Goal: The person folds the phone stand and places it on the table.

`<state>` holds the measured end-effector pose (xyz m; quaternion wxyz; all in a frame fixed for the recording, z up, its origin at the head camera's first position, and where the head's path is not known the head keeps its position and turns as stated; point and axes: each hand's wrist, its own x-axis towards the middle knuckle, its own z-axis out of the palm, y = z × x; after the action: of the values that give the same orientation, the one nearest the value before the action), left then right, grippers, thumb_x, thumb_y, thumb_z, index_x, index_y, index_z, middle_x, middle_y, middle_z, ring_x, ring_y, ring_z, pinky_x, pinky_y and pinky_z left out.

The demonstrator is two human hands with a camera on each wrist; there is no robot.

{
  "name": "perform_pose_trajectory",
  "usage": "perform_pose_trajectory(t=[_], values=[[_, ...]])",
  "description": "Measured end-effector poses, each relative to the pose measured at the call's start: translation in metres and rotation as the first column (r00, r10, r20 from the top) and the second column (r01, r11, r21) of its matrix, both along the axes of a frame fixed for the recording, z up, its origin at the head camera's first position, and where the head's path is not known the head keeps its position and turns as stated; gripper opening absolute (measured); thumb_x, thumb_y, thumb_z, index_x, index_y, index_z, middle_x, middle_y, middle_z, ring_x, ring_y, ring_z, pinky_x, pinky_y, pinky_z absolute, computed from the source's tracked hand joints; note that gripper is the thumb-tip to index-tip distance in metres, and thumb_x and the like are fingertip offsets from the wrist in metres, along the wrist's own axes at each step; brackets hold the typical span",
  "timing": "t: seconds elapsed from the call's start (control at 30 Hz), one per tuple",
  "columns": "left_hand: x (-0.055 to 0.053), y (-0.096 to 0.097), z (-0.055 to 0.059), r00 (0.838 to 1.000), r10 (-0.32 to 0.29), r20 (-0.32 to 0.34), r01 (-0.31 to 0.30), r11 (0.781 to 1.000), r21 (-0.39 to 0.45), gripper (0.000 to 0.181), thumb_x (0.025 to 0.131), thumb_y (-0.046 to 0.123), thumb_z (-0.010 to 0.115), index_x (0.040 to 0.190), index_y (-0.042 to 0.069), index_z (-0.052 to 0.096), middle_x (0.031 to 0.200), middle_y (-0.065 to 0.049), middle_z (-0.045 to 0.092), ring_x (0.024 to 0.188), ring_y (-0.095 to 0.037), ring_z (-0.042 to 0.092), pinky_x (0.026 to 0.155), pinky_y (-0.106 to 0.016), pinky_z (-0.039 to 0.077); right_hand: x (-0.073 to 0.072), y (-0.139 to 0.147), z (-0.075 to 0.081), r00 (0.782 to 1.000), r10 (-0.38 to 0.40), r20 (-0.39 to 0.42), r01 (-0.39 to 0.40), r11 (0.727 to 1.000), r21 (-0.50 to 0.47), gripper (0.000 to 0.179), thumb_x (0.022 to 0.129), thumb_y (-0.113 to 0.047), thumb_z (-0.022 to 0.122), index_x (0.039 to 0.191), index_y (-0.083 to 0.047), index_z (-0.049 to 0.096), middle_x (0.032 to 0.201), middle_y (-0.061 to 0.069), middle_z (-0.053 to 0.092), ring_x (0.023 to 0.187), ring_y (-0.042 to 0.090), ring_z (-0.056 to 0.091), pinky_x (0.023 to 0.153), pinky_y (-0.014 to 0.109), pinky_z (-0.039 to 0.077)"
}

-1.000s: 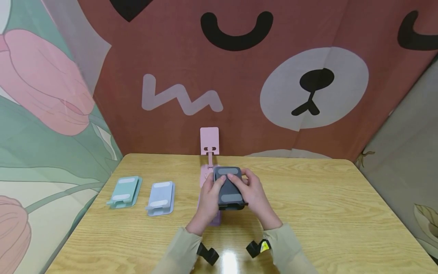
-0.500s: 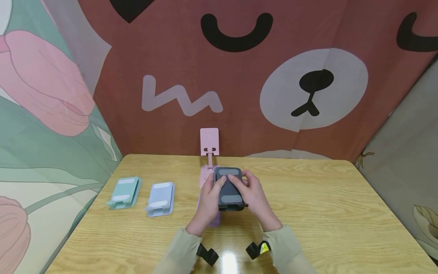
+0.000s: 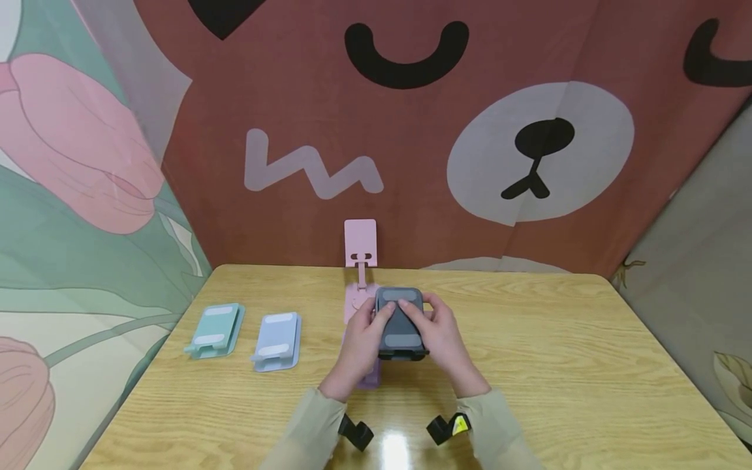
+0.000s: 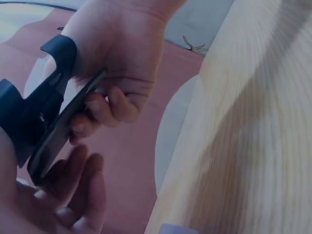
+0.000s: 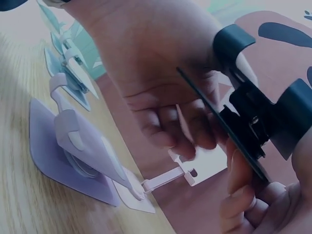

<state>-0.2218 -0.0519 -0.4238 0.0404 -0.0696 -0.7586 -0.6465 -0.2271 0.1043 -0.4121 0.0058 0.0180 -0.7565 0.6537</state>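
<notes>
A dark grey folding phone stand (image 3: pixel 402 328) is held up over the table, folded flat, with lighter pads on its top plate. My left hand (image 3: pixel 357 341) grips its left side and my right hand (image 3: pixel 445 338) its right side. Both thumbs rest on the top plate, tips close together. In the left wrist view, curled fingers (image 4: pixel 105 109) reach beneath the thin base plate. Behind the hands, an unfolded pink phone stand (image 3: pixel 360 240) stands upright. A purple phone stand (image 5: pixel 41 151), partly hidden by the left hand in the head view, sits nearer on the table.
To the left, a green folded phone stand (image 3: pixel 213 330) and a light blue one (image 3: pixel 276 342) lie on the wooden table (image 3: pixel 558 365). A brown cloth (image 3: pixel 411 156) with a bear print hangs directly behind the table's back edge.
Both hands have shifted slightly to the right with the dark grey phone stand. Their grip looks the same, and the other stands keep their places.
</notes>
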Motion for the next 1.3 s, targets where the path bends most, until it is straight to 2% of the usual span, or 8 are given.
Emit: perform_pose_trajectory(t=[0.17, 0.27, 0.37, 0.7, 1.0, 1.3], values=[[-0.003, 0.001, 0.0, 0.995, 0.094, -0.04, -0.095, 0.995, -0.034, 0.037, 0.101, 0.039, 0.062, 0.121, 0.008, 0.06, 0.106, -0.007, 0.066, 0.087, -0.02, 0.064, 0.075, -0.038, 0.054, -0.001, 0.003, -0.001, 1.0, -0.006, -0.001, 0.006, 1.0, 0.022, 0.051, 0.098, -0.044, 0.068, 0.124, -0.003, 0.055, 0.08, 0.013, 0.072, 0.068, 0.024, 0.071, 0.058, 0.032, 0.056], [-0.005, 0.0, 0.001, 0.984, 0.157, -0.081, -0.16, 0.987, -0.031, 0.034, 0.1, 0.033, 0.066, 0.123, 0.009, 0.059, 0.113, -0.006, 0.065, 0.091, -0.02, 0.064, 0.079, -0.038, 0.054, -0.002, 0.005, -0.003, 1.0, -0.014, 0.0, 0.014, 0.999, 0.039, 0.053, 0.097, -0.044, 0.069, 0.126, -0.003, 0.054, 0.08, 0.013, 0.072, 0.068, 0.024, 0.071, 0.058, 0.032, 0.056], [-0.008, -0.003, 0.003, 0.976, 0.185, -0.118, -0.188, 0.982, -0.02, 0.032, 0.099, 0.029, 0.067, 0.122, 0.008, 0.059, 0.112, -0.006, 0.065, 0.091, -0.02, 0.064, 0.081, -0.039, 0.053, -0.002, 0.006, -0.005, 1.0, -0.016, -0.002, 0.016, 0.999, 0.044, 0.053, 0.097, -0.043, 0.07, 0.127, -0.002, 0.053, 0.081, 0.013, 0.072, 0.067, 0.025, 0.072, 0.058, 0.033, 0.056], [-0.011, -0.005, 0.004, 0.975, 0.17, -0.145, -0.177, 0.984, -0.031, 0.029, 0.098, 0.023, 0.068, 0.12, 0.006, 0.058, 0.107, -0.004, 0.066, 0.087, -0.017, 0.064, 0.08, -0.035, 0.052, -0.004, 0.011, -0.009, 0.999, -0.03, 0.014, 0.029, 0.996, 0.087, 0.047, 0.096, -0.041, 0.071, 0.12, -0.003, 0.055, 0.078, 0.012, 0.071, 0.065, 0.023, 0.07, 0.057, 0.032, 0.055], [-0.017, -0.007, 0.01, 0.979, 0.176, -0.101, -0.181, 0.982, -0.043, 0.035, 0.098, 0.027, 0.067, 0.123, 0.003, 0.058, 0.106, -0.003, 0.066, 0.085, -0.017, 0.064, 0.076, -0.034, 0.052, -0.008, 0.018, -0.016, 0.999, -0.023, 0.044, 0.017, 0.991, 0.131, 0.041, 0.097, -0.038, 0.071, 0.112, -0.004, 0.054, 0.075, 0.011, 0.07, 0.063, 0.023, 0.07, 0.055, 0.031, 0.054], [-0.024, -0.016, 0.014, 0.981, 0.176, -0.085, -0.181, 0.981, -0.062, 0.032, 0.1, 0.026, 0.066, 0.122, 0.004, 0.057, 0.108, -0.006, 0.065, 0.085, -0.023, 0.065, 0.071, -0.033, 0.054, -0.01, 0.023, -0.021, 0.997, -0.027, 0.068, 0.006, 0.957, 0.29, 0.052, 0.095, -0.042, 0.072, 0.12, 0.0, 0.053, 0.083, 0.011, 0.069, 0.067, 0.019, 0.066, 0.059, 0.031, 0.052]])
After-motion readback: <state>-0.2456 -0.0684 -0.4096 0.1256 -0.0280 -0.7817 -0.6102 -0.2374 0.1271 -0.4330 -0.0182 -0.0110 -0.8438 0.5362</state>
